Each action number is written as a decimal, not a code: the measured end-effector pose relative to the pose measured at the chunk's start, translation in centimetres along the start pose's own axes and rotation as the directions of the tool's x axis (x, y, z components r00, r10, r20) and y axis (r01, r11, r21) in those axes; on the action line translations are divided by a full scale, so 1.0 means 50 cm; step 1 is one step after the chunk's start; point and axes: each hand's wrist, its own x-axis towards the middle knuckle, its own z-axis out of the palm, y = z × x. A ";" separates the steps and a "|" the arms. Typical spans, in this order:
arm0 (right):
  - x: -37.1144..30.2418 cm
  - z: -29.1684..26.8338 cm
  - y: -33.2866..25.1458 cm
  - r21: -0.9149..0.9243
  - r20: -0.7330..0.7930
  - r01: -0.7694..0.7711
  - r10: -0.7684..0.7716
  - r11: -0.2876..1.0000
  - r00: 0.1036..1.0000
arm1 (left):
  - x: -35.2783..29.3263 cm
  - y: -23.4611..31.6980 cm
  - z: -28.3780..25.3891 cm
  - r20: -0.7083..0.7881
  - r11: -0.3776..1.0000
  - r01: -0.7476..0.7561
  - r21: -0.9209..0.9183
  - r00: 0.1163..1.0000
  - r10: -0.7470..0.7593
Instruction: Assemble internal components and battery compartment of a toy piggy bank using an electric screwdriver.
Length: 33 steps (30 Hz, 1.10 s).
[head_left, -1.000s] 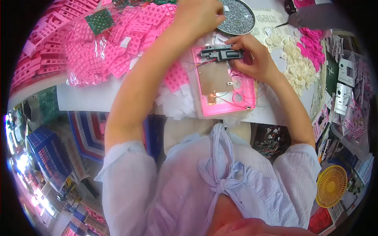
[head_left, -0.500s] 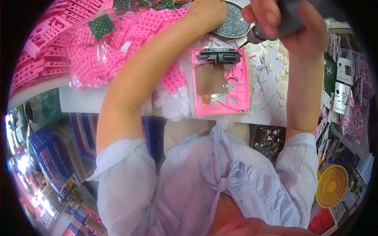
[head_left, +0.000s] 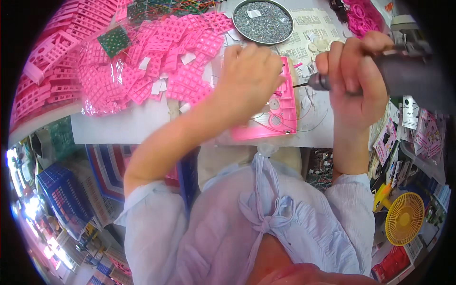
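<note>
1. As the head view looks down on the white worktable, the left hand lies just above the picture centre, toward 12 o'clock, with its fingers curled together and pressed down on the pink plastic housing.
2. The pink plastic housing lies flat on the worktable, directly under and at 5 o'clock from the left hand. Its open inner side faces up. Round metal contacts and thin wires show inside it.
3. The right hand sits at 2 o'clock from the picture centre. Its fingers are clamped around the grey electric screwdriver.
4. The screwdriver lies nearly level. Its dark bit points toward 9 o'clock and reaches the right edge of the housing. Whether the tip touches the housing cannot be told.
5. A round metal tray filled with small silvery parts stands at 12 o'clock, just beyond the left hand.
6. A heap of pink keypad frames, partly in a clear bag, fills the area from 10 to 11 o'clock. A green circuit board lies on the heap.
7. A yellow fan stands at 4 o'clock, well apart from the worktable.
</note>
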 end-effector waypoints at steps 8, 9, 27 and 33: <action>0.012 0.051 0.020 0.088 0.185 -0.005 -0.012 0.996 0.983 | -0.020 0.012 -0.018 0.048 0.975 0.069 -0.212 0.997 -0.060; 0.011 0.052 0.023 0.087 0.185 -0.014 -0.003 0.996 0.983 | -0.018 0.012 -0.020 0.049 0.974 0.071 -0.215 0.997 -0.062; 0.010 0.051 0.034 0.050 0.186 -0.005 -0.005 0.999 0.983 | -0.016 0.014 -0.021 0.090 0.975 0.095 -0.200 0.993 -0.078; 0.008 0.060 0.029 0.032 0.158 -0.017 0.012 0.999 0.987 | -0.015 0.016 -0.018 0.060 0.975 0.084 -0.208 0.996 -0.073</action>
